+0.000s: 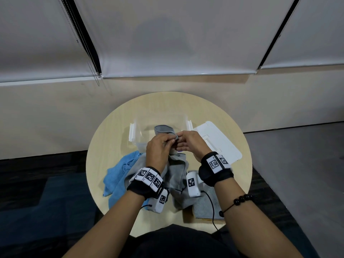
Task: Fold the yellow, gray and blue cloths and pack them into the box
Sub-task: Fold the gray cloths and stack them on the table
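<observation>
A gray cloth (pixel 177 175) hangs above the round table, lifted at its top edge. My left hand (pixel 158 148) and my right hand (pixel 189 142) pinch that edge close together, just in front of the clear plastic box (pixel 135 135). Part of the gray cloth drapes over into the box behind my fingers. The blue cloth (pixel 119 175) lies crumpled on the table to the left of my left wrist. A folded gray piece with a yellow edge under it (pixel 204 207) lies near the table's front, below my right wrist.
The box's white lid (pixel 219 140) lies flat to the right of the box. The round wooden table (pixel 111 127) stands against a wall under window blinds. Tracking bands with markers sit on both wrists, and a cable hangs from the right one.
</observation>
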Action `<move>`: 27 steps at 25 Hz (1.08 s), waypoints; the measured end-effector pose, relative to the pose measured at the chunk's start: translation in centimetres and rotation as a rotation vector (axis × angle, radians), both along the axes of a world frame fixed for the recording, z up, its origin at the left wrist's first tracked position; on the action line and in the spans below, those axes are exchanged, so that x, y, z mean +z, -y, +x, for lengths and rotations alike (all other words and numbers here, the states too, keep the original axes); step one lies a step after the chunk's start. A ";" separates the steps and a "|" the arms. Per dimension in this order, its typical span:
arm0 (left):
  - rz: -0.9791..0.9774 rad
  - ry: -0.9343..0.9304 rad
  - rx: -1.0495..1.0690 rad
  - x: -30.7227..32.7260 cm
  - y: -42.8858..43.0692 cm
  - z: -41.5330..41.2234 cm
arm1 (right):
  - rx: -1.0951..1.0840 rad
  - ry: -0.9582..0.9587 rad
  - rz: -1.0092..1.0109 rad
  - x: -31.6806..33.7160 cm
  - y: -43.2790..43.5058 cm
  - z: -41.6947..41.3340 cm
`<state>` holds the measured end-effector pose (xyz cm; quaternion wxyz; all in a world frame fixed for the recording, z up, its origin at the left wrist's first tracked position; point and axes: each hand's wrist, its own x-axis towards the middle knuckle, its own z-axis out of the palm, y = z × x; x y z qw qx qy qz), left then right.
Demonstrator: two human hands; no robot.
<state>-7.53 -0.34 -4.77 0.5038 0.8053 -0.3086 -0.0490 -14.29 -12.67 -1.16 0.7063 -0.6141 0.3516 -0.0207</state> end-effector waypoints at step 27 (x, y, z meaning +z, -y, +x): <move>-0.220 0.090 -0.119 9.1 -1.8 3.2 | 0.198 0.310 -0.755 4.4 1.1 -1.0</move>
